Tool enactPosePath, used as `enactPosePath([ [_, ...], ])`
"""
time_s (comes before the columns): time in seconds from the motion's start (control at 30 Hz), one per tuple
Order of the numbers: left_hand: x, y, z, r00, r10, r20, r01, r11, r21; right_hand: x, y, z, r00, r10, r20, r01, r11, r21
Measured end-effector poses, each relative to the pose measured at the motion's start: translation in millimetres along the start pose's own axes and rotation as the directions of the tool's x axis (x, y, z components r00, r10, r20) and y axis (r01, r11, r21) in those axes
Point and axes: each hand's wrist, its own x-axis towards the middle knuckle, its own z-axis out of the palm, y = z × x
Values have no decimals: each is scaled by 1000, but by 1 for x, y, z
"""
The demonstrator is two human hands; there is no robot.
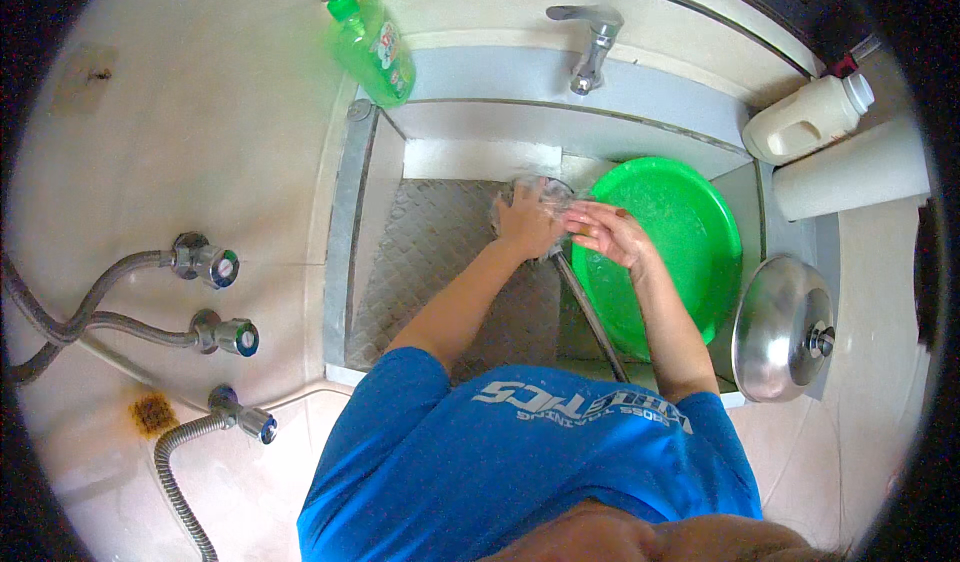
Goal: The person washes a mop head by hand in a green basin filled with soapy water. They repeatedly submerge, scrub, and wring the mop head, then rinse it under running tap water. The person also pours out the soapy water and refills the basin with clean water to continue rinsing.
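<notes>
My left hand [528, 221] is palm down over the sink, fingers spread, amid a blurred splash of water [553, 196]. Close to its right, my right hand [609, 232] has its palm partly turned up and its fingers apart, holding nothing that I can see. A flexible metal hose [589, 303] runs up to the left hand, and its end is hidden by the hand and the blur; a dark curved rim shows just beyond the fingers. The right hand overlaps the left edge of a round green plastic basin [679, 243], which seems to hold water.
The sink [442, 284] has a textured bottom. Behind it are a chrome faucet [596, 48] and a green pump soap bottle [375, 52]. A white jug [799, 123], a paper roll [851, 176] and a metal lid [780, 329] line the right. Wall valves [217, 262] with hoses are left.
</notes>
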Motion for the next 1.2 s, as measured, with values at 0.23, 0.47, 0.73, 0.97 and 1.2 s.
enactPosePath([
  [0.23,-18,-23,-23,945,251,211,-217,961,-171,-25,59,-246,172,-899,-402,-151,379,-913],
  [0.47,0,-42,-13,890,314,332,-237,938,-253,13,50,-107,951,-29,-307,148,917,371],
  [0.73,-25,-24,-27,940,262,219,-241,963,-119,-14,34,31,835,-486,258,370,151,-917],
  [0.97,-33,-52,-33,947,320,30,-265,829,-492,-25,73,52,805,-592,33,144,142,-979],
  [1.2,-24,-65,-32,946,315,-82,-290,703,-650,-27,78,51,806,-585,92,142,40,-989],
])
